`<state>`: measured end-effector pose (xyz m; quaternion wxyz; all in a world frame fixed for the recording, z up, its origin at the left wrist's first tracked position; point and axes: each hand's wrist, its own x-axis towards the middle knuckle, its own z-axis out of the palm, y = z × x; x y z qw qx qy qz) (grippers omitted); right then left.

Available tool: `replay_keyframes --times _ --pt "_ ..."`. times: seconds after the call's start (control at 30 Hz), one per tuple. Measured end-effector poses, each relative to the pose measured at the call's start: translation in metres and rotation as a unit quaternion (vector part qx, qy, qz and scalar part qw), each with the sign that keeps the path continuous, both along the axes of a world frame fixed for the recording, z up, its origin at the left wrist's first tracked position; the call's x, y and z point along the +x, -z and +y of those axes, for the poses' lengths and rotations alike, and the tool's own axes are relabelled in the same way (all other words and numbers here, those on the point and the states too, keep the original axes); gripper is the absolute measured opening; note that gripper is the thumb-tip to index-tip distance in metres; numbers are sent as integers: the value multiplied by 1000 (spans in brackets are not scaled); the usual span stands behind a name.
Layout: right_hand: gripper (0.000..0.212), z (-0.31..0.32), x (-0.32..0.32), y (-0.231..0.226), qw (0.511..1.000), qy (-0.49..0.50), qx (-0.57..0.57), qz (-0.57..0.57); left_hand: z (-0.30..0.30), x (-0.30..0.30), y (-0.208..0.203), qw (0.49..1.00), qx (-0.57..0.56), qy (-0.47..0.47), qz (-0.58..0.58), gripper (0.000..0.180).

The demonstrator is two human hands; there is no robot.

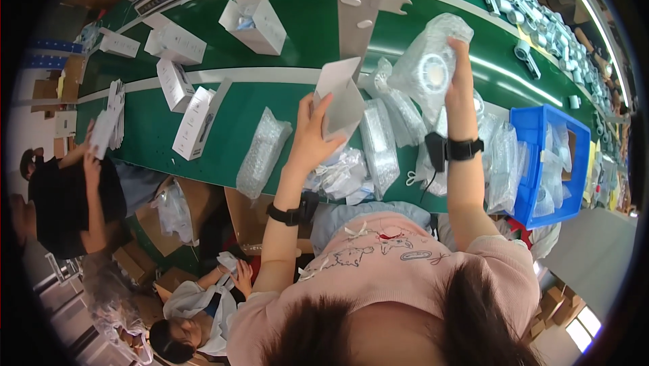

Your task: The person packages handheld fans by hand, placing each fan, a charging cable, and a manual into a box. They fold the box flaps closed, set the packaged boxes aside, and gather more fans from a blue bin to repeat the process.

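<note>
Left hand [312, 137]: gripping one white box [343, 110], thumb on the near side, fingers on the far-left side. Its flap is up; can't make out what's inside. Right hand [461, 72]: grasping one bubble-wrapped pack [427, 61] by its right side, up and right of the box, the two well apart. Most of my right fingers are hidden behind the pack. A round white part shows through the wrap; the rest is blurred by plastic.

Counts: one black strap on each wrist, two total. Five white cartons [194, 126] left of the metal post [355, 17]: two on the near green bench [236, 105], three beyond the pale rail. The tallest of those three stands open, contents only partly visible. One wrapped roll [263, 153] lies left of my left forearm. Wrapped packs [380, 146] between my arms overlap, no firm count; same for the bagged parts in the blue bin [531, 132] at right and the pale blue parts [554, 38] heaped top right. Two people on the left: one in black [67, 210] holding something flat and white, one lower down, partly cut off by my shoulder.

Labels: small dark print plus a dark line drawing on the nearest carton, too small to read. Line-drawn animals on my pink shirt [378, 241].
</note>
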<state>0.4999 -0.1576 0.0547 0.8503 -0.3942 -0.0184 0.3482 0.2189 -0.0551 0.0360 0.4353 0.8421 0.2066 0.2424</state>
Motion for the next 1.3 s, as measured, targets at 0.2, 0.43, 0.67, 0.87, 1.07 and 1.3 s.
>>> replay_keyframes --times 0.2,0.43,0.67,0.87,1.07,1.3 --pt "51 31 -116 -30 988 152 -7 -23 -19 7 16 995 90 -45 -7 86" --pt "51 32 -160 -6 710 211 -138 -657 -29 4 47 978 -1 -131 -165 88" --pt "31 -3 -151 -20 623 32 -133 -771 -4 -7 30 979 107 -100 -139 86" --pt "34 -20 -192 69 591 -214 -146 -764 9 -7 14 929 -95 -177 -310 84" --pt "30 -10 -200 111 459 -288 -231 -808 9 2 19 965 28 -184 -183 86" --pt "12 -33 -177 55 457 -413 -174 -768 11 9 52 975 19 -121 -188 89"
